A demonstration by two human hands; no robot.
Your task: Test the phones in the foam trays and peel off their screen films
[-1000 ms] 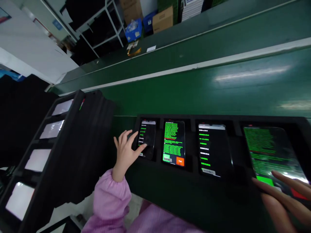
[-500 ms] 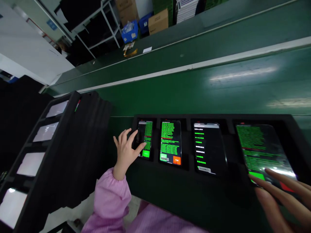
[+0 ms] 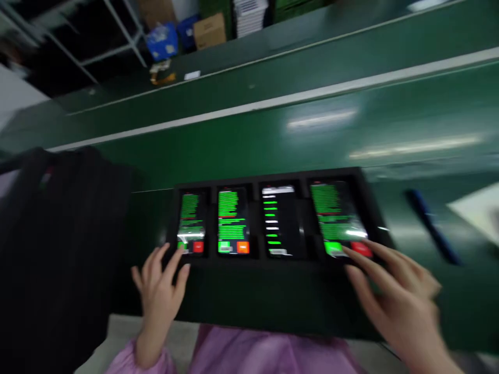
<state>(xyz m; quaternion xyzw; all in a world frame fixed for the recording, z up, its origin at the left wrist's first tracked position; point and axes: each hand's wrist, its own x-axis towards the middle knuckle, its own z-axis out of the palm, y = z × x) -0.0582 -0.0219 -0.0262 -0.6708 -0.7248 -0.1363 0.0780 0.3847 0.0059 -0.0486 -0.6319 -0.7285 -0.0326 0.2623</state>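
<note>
A black tray [image 3: 253, 249] holds several lit smartphones in a row. My left hand [image 3: 159, 285] has its fingers spread at the lower edge of the leftmost phone [image 3: 192, 221], the index finger over its green button. Over the rightmost phone [image 3: 336, 213] reaches my right hand [image 3: 397, 291], fingers apart, with fingertips near the green and red buttons. Between them lie a phone with green text and a green and an orange button [image 3: 233, 218] and a phone showing a list of lines [image 3: 281, 218]. Neither hand grips anything.
On the left rises a dark stack of trays [image 3: 62, 249]. Right of the phones lie a blue pen-like object [image 3: 432, 226] and a white sheet [image 3: 481, 210], both blurred. Across the green bench [image 3: 218, 150] are a blue bin [image 3: 162, 41] and a cardboard box [image 3: 210, 32].
The view has swung right. My left hand has shifted from the leftmost phone's side to its lower edge, and that screen now shows green and red buttons. My right hand stays at the rightmost phone.
</note>
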